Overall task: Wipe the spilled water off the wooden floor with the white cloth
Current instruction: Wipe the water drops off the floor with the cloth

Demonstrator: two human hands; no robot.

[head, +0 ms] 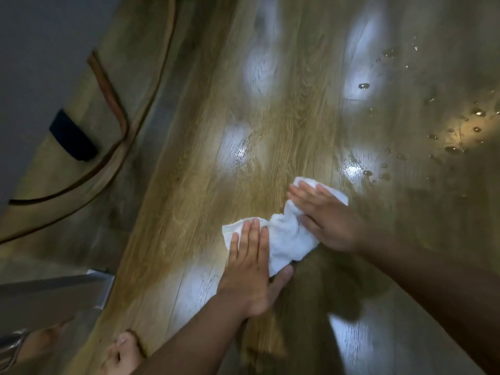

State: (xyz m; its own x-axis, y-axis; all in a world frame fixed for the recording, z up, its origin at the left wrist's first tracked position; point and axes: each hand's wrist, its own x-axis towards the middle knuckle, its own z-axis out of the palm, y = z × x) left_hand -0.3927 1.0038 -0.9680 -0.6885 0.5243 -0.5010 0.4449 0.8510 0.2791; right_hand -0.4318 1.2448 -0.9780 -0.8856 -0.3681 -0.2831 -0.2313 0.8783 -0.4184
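A crumpled white cloth lies on the wooden floor at centre. My left hand presses flat on its near left end, fingers together and extended. My right hand presses flat on its far right end. Neither hand grips the cloth; both palms rest on top of it. Several water drops bead on the floor to the far right, beyond the cloth, with a wet sheen just past my right fingertips.
A beige fabric object with brown trim and a dark strap stands at left. A metal edge sits at lower left. My bare toes and a sandalled foot rest at the bottom left.
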